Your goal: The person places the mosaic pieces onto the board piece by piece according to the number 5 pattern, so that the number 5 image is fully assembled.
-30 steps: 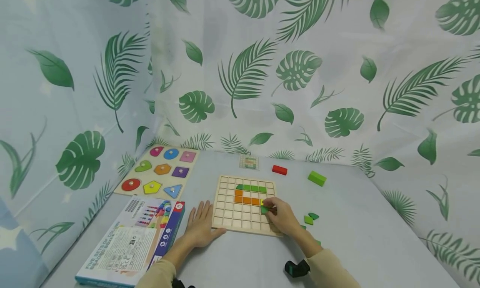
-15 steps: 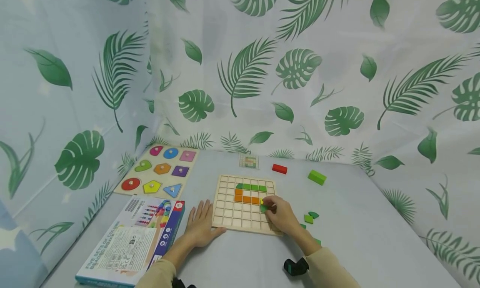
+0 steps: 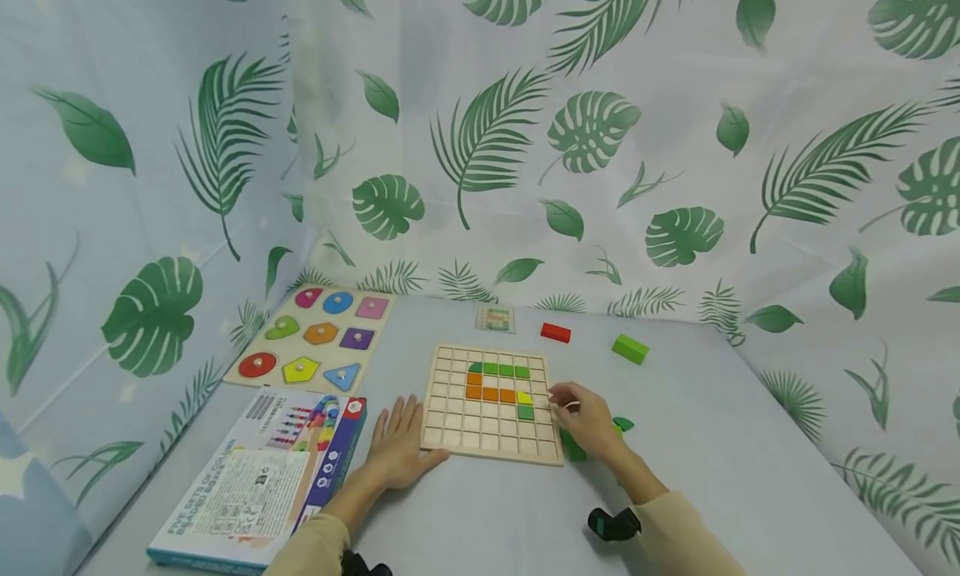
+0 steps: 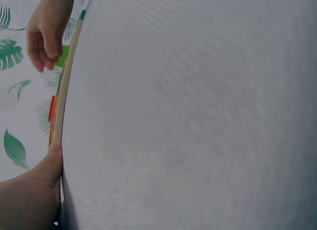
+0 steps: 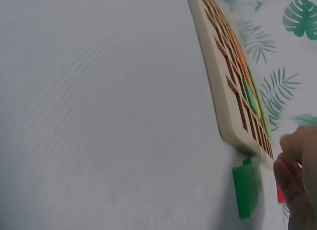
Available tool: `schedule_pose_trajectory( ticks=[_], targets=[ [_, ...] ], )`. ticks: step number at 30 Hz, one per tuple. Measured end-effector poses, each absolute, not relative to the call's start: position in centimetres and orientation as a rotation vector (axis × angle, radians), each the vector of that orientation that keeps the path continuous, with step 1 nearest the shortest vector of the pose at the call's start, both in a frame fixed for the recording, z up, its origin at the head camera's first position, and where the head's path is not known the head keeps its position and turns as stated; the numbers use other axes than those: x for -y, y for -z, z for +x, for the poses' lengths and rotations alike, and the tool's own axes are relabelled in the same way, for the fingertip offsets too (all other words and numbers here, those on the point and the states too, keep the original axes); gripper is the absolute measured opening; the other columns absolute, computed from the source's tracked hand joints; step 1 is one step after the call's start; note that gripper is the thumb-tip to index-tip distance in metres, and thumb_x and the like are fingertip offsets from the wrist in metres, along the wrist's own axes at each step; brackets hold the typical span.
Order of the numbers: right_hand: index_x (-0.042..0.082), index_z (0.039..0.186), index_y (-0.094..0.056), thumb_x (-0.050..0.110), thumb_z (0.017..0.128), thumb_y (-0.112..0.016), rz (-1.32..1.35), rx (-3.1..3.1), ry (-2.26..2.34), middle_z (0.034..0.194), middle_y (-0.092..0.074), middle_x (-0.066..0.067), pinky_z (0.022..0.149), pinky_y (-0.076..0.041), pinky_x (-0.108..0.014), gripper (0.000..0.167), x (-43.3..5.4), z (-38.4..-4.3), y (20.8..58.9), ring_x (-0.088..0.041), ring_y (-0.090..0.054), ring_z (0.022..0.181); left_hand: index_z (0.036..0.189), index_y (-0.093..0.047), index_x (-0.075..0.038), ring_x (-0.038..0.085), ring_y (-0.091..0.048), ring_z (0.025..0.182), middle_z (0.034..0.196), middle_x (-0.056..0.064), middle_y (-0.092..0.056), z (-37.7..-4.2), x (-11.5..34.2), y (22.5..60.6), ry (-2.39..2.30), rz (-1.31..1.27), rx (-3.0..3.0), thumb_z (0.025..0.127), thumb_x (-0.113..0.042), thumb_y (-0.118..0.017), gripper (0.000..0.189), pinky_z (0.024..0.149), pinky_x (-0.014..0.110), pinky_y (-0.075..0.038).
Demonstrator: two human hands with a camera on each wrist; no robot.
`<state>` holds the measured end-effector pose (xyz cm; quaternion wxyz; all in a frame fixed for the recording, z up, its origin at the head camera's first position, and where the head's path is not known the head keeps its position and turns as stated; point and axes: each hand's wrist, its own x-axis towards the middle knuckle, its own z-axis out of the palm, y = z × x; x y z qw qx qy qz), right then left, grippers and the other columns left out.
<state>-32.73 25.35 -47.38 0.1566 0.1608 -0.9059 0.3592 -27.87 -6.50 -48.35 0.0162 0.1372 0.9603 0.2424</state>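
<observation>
A wooden grid board (image 3: 465, 430) lies flat on the table. In its cells sit a row of green tiles (image 3: 506, 370), an orange L of tiles (image 3: 491, 393), a yellow-and-green tile (image 3: 524, 398) and a darker green tile (image 3: 525, 413) below it. My left hand (image 3: 399, 449) rests palm down, fingers spread, its thumb at the board's lower left corner. Just off the right edge is my right hand (image 3: 588, 419), fingers loosely bent with nothing seen between them. Beside that edge, partly under the hand in the head view, is a green block (image 5: 245, 190).
A small pattern card (image 3: 495, 318), a red block (image 3: 556, 333) and a light green block (image 3: 630, 349) lie behind the board. Left are a knobbed shape puzzle (image 3: 281, 378) and a printed box (image 3: 240, 484). A dark green piece (image 3: 622, 423) lies right of the right hand.
My right hand has let go of the yellow-and-green tile and moved right, off the board. The tile now shows in its cell. My left hand stays in place.
</observation>
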Motion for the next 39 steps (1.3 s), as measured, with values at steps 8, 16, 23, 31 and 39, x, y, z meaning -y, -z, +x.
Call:
schedule_pose_trajectory(
  ticks=[8,16,23,31,39],
  targets=[
    [0.005,0.107,-0.064,-0.003,0.085,-0.064,0.407,2.675,-1.001,0.090,-0.065,-0.001,0.078,-0.053,-0.034,0.023,-26.8,-31.9,47.5,-0.016,-0.060,0.088,0.146,-0.021,0.008,0.038,-0.005,0.141,0.153,0.025,-0.015,-27.9,6.7,48.0,-0.741,0.420,-2.984,0.088,-0.052,-0.057,0.090,0.112,0.053,-0.001],
    [0.004,0.107,-0.064,-0.007,0.083,-0.062,0.447,2.729,-0.992,0.091,-0.065,-0.001,0.078,-0.053,-0.033,0.026,-27.9,-31.4,47.4,-0.015,-0.060,0.086,0.146,-0.020,0.007,0.038,-0.003,0.142,0.153,0.024,-0.013,-28.3,6.9,48.5,-0.756,0.427,-2.992,0.089,-0.051,-0.057,0.089,0.112,0.052,0.002],
    [0.006,0.108,-0.064,-0.013,0.078,-0.061,0.450,2.791,-0.975,0.093,-0.065,0.001,0.080,-0.052,-0.034,0.035,-28.4,-30.9,47.5,-0.014,-0.059,0.087,0.146,-0.020,0.007,0.038,-0.002,0.142,0.153,0.025,-0.013,-28.4,6.9,48.8,-0.774,0.436,-2.992,0.088,-0.050,-0.059,0.091,0.111,0.053,0.003],
    [0.009,0.109,-0.065,-0.008,0.078,-0.066,0.512,2.854,-1.037,0.101,-0.065,0.001,0.083,-0.052,-0.034,0.035,-29.1,-30.5,47.1,-0.017,-0.059,0.093,0.147,-0.019,0.007,0.038,-0.002,0.142,0.153,0.025,-0.013,-28.4,6.8,48.9,-0.771,0.454,-2.983,0.088,-0.052,-0.058,0.092,0.112,0.053,0.003],
    [0.007,0.111,-0.064,-0.006,0.078,-0.067,0.552,2.870,-1.066,0.104,-0.065,-0.002,0.087,-0.050,-0.041,0.035,-29.4,-30.0,47.0,-0.022,-0.059,0.098,0.147,-0.019,0.007,0.038,-0.002,0.142,0.153,0.025,-0.013,-28.3,6.6,49.2,-0.760,0.450,-2.995,0.089,-0.051,-0.057,0.090,0.112,0.053,0.003]
  ],
)
